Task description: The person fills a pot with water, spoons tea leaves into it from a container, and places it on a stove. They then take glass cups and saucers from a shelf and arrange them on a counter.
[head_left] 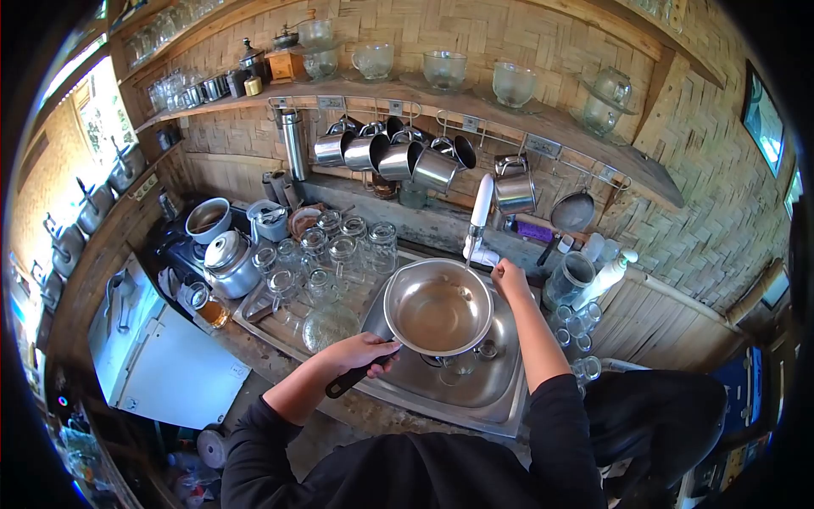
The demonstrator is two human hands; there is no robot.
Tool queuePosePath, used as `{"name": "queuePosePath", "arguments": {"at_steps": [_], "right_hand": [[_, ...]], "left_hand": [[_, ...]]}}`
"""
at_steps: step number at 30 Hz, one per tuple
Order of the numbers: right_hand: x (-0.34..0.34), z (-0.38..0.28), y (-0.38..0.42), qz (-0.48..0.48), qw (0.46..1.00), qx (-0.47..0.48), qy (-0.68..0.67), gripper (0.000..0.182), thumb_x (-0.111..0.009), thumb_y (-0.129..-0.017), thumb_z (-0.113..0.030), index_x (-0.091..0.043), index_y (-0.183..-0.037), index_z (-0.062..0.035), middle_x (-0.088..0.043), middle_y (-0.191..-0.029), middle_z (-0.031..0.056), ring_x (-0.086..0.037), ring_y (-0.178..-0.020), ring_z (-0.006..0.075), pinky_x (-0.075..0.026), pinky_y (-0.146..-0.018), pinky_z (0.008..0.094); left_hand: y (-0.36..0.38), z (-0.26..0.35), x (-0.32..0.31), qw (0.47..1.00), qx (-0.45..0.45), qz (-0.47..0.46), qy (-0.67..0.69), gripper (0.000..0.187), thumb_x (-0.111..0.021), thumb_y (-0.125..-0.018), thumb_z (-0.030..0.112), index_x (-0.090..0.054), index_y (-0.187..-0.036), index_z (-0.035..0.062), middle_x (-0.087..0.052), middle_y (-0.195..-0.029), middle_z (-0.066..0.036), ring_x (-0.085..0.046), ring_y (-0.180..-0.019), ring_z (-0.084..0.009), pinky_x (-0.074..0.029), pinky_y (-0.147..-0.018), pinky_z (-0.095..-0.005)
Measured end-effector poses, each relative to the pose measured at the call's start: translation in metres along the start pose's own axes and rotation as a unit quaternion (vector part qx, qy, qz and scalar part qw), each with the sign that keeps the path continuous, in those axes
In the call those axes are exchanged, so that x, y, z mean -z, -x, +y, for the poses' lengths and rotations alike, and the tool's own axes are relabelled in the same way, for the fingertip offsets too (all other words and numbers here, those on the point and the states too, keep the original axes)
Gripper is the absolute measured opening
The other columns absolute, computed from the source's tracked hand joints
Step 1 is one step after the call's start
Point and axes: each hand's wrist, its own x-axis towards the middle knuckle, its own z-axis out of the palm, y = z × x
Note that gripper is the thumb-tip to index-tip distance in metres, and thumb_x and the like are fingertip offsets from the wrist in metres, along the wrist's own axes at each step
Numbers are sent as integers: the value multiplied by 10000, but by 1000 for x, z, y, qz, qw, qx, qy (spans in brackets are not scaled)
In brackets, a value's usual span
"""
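Note:
My left hand point(363, 356) is closed round the dark handle of a metal saucepan point(392, 297). The pan is held over the sink point(500, 386), its open top facing up and its inside looking brownish. The white tap point(482, 204) rises behind the pan, with its thin spout end at the far rim. Just right of the tap's base is my right hand point(510, 280), its fingers curled in; I cannot tell what they grip. Under the pan, a clear glass point(458, 370) partly shows in the basin.
Upturned glass mugs point(342, 253) crowd the drainer on the left, beside a metal kettle point(227, 259) and a glass of amber liquid point(212, 312). Steel mugs point(397, 159) hang below the shelf. Right of the sink stand a pump bottle point(606, 278) and small glasses point(578, 326). Someone's dark-clothed leg point(653, 411) is at right.

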Motion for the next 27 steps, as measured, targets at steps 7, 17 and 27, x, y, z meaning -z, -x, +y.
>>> {"name": "queuePosePath", "arguments": {"at_steps": [7, 17, 27], "right_hand": [[-3, 1, 20, 17, 999, 26, 41, 137, -520, -818, -192, -561, -853, -67, -614, -779, 196, -602, -763, 380, -474, -661, 424], [-6, 10, 30, -19, 999, -29, 42, 221, -506, -834, -280, -580, -1018, -181, -615, -889, 206, -581, -853, 400, -465, -737, 463], [-22, 34, 37, -114, 965, -212, -103, 368, -402, -865, -430, -520, -1189, -300, -592, -1057, 198, -545, -1024, 354, -412, -852, 413]], "left_hand": [[-6, -6, 0, 1000, -6, -13, -23, 334, -479, -920, 277, -492, -932, -57, -499, -643, -45, -397, -451, -62, -334, -407, -196], [-8, -2, 3, 999, -18, -37, 20, 284, -477, -917, 220, -493, -921, -64, -522, -643, -61, -418, -438, -65, -340, -388, -191], [-14, 0, 9, 996, -40, -71, -45, 342, -451, -932, 241, -509, -1023, -83, -502, -649, -46, -389, -463, -62, -330, -434, -200]]}}
